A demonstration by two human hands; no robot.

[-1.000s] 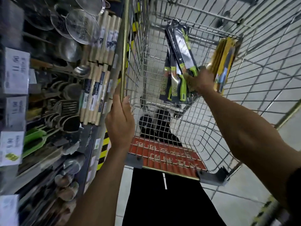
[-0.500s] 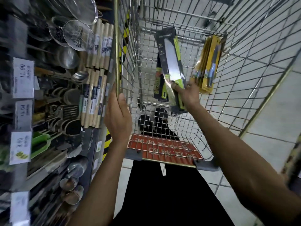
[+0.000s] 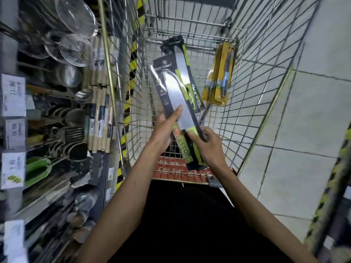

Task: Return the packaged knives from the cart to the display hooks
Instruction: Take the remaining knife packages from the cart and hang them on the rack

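I hold a black-and-green packaged knife (image 3: 173,93) above the wire cart (image 3: 252,88). My left hand (image 3: 165,128) grips the pack's left edge near the blade's base, thumb on its face. My right hand (image 3: 207,147) holds the green-handle end. A second black-and-green knife pack (image 3: 187,73) leans in the cart just behind it. Several yellow knife packs (image 3: 220,76) stand against the cart's right side. The display hooks are hard to make out among the blurred shelf goods at left.
A shelf at left carries wire strainers (image 3: 73,48), steel ladles (image 3: 83,93), wooden rolling pins (image 3: 99,118), green utensils (image 3: 36,168) and price tags (image 3: 13,95). The cart's red handle (image 3: 180,172) is close to my body. Tiled floor (image 3: 296,130) lies to the right.
My left hand left the cart's rim and took hold of the knife pack. My right hand drew the pack up and toward me, out of the cart.
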